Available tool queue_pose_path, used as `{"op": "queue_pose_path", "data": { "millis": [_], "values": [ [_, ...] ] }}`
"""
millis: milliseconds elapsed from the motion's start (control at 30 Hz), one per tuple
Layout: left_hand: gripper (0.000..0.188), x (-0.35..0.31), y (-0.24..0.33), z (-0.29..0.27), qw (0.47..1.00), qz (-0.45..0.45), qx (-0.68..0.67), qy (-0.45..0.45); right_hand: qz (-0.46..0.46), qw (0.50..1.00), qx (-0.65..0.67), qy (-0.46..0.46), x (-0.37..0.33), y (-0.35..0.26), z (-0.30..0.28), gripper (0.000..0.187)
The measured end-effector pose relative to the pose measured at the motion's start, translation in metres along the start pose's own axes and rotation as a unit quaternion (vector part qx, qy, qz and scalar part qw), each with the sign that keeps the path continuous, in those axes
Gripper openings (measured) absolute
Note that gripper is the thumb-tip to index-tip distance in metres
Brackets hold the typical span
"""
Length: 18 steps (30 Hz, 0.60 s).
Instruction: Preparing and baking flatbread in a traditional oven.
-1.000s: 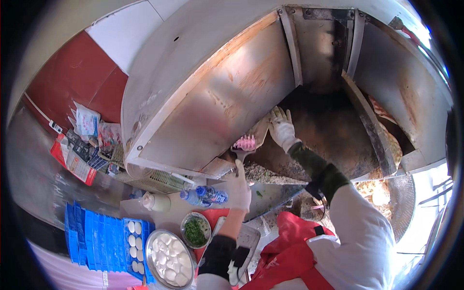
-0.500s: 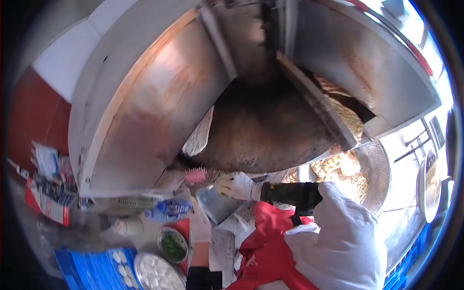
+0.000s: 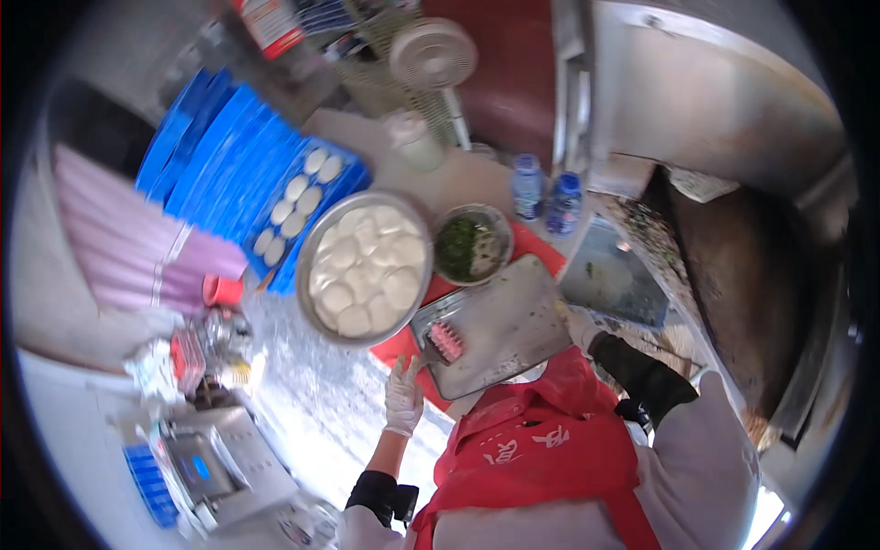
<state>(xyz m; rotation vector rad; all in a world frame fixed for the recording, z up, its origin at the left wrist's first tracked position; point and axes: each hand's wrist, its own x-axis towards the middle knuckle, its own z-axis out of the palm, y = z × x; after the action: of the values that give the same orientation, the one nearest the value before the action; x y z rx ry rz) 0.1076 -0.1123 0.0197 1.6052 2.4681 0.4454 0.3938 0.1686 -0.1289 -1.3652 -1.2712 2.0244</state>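
Observation:
A pink spiked dough docker (image 3: 445,340) rests on the metal tray (image 3: 513,316) in front of me. My left hand (image 3: 403,396), in a clear glove, is at the docker's handle beside the tray's left edge, its fingers closed loosely there. My gloved right hand (image 3: 583,330) is against the tray's right edge; its fingers are blurred and partly hidden. Just beyond the tray stands a bowl (image 3: 472,280) of chopped greens and a paler filling. To its left a large round metal pan (image 3: 314,323) holds several pale dough rounds.
Blue crates (image 3: 238,174) with more dough rounds stand at the far left. Two blue-capped bottles (image 3: 528,188) sit behind the bowl, near a glass-like panel (image 3: 612,275). The dark oven opening (image 3: 747,275) is at right; a scale (image 3: 206,467) is lower left.
My view has swung left from the oven to the worktable. The docker, held up near the oven's edge before, is now down on the tray. My right hand has left the oven's rim.

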Motion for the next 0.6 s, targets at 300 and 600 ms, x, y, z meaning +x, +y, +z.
{"op": "queue_pose_path", "data": {
  "millis": [300,600],
  "values": [
    [0.061,0.094,-0.026,-0.042,0.99,0.06,-0.075,0.102,-0.013,0.996,-0.08,0.046,-0.004,-0.072,0.01,0.048],
    [0.072,0.216,-0.04,-0.001,0.96,0.122,0.174,-0.182,-0.006,0.982,-0.158,0.099,0.019,-0.063,-0.006,0.046]
  ]
}}
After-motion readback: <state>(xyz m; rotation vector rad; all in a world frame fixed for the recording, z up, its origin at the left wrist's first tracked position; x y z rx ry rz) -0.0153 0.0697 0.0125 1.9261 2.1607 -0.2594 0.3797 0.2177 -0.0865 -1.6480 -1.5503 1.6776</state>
